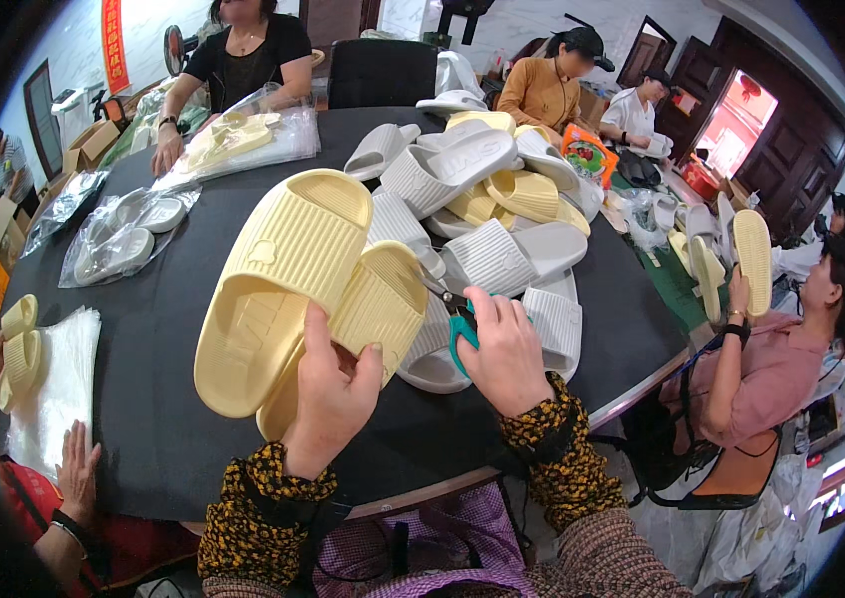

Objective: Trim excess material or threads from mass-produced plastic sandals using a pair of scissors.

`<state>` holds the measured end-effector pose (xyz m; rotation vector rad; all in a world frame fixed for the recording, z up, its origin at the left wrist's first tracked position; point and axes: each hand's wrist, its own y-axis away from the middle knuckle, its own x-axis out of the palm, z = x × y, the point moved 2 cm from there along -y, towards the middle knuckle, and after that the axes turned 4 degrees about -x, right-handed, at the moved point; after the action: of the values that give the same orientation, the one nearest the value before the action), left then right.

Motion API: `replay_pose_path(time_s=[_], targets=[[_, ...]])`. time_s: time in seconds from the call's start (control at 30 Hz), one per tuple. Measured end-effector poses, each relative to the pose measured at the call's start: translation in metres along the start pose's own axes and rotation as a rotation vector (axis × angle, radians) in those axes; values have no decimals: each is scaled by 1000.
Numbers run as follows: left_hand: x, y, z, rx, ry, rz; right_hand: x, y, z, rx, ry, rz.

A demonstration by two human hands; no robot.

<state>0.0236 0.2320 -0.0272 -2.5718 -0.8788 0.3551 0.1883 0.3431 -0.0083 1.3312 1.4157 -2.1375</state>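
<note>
A pair of yellow slide slippers (278,254) is held up over the table in my left hand (335,399); its thumb and fingers grip both of them, one overlapping the other. My right hand (507,349) is closed round scissors (463,334) with teal handles. Their dark blades point at the strap of the right-hand slipper (388,294), and I cannot tell whether they touch it. Just beyond my hands lies a heap of grey slippers (489,254) and yellow slippers (525,194).
The dark table (143,399) curves round me. Bagged grey slippers (124,234) lie at left, near a stack of clear bags (54,374) and a co-worker's hand (77,468). Across the table, a person (253,60) handles bagged yellow slippers (228,140). Another person (771,369) at right holds slippers.
</note>
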Motion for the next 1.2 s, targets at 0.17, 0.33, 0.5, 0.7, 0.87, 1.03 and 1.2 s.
replay_pose_path(time_s=[0.17,0.33,0.5,0.7,0.87,1.03,1.2], targets=[[1,2,-2,36,23,-26,-1,-2,2,19,7,11],[5,2,-4,21,75,-7,-3,-1,1,12,11,30],[9,4,-4,23,45,-1,-4,1,-6,4,-14,36],[-1,5,-5,-14,-28,-43,1,-3,-5,48,-125,74],[-4,-1,4,-84,-31,110,-14,-6,0,173,-206,64],[-7,0,21,-95,235,148,-51,-15,-3,81,-446,7],[-4,-1,7,-230,304,219,-103,-6,-51,138,-411,63]])
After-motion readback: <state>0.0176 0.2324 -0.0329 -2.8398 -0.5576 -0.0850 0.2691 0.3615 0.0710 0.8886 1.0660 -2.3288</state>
